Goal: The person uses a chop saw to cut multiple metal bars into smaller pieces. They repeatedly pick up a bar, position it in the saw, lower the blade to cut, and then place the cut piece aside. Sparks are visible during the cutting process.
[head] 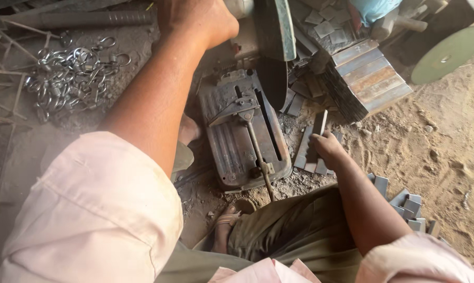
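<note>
Beside the chop saw (245, 133), right-hand fingers (321, 140) pinch a metal strip (319, 123); left hand (195, 21) grips its handle.

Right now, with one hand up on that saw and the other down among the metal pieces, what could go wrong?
1. The right hand holds a metal strip close beside the blade; a slip could bring the fingers to it.
2. A bare foot rests against the saw base, where cut pieces may drop.
3. The left hand is bare, with no glove against sparks.
</note>
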